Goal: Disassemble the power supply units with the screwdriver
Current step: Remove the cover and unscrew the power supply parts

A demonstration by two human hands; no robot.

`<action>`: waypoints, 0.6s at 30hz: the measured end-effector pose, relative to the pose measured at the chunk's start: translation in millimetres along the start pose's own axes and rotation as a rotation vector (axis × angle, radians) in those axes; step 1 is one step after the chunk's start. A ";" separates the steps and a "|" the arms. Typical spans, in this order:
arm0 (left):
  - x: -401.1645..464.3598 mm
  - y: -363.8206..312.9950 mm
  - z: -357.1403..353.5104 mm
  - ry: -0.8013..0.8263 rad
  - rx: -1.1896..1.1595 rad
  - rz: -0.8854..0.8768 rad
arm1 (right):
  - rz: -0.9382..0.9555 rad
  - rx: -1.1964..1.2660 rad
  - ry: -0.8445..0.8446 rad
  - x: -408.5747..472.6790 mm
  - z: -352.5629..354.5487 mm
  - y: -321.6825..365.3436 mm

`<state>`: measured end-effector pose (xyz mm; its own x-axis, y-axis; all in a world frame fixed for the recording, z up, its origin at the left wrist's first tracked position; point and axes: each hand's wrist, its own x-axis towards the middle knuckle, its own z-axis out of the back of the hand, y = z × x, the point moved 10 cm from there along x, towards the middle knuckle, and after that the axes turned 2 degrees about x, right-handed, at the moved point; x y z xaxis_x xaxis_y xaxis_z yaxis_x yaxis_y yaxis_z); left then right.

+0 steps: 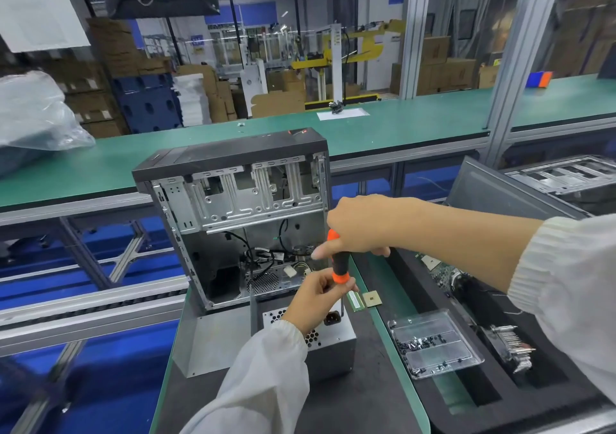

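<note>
The power supply unit (328, 343) is already out of the computer case (233, 220) and stands on the dark counter (350, 407) just in front of the open chassis, near the counter's left edge; its housing looks closed, so the disassembly itself seems to be only at the first screws. The right hand (363, 226) grasps the screwdriver (339, 260) by its black and orange handle, held upright; the left hand (316, 300) pinches the lower end of the handle with curled fingers, steering the shaft down toward the unit's top face beside the power socket; whether the tip sits in a screw I cannot tell. A clear screw tray (433, 343) with loose screws lies toward the counter's right edge; whether any came from this unit is unclear.
</note>
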<state>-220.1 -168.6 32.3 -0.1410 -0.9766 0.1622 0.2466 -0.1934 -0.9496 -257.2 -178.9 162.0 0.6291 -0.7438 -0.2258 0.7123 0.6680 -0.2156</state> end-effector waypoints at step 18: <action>2.7 -9.6 -4.3 0.101 0.001 0.019 | 0.100 0.179 0.183 -7.9 -1.7 3.9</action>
<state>-227.0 -168.9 40.7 -0.2326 -0.9656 0.1164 0.2515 -0.1753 -0.9519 -260.0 -170.4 161.4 0.6441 -0.6462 -0.4093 0.7030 0.7110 -0.0161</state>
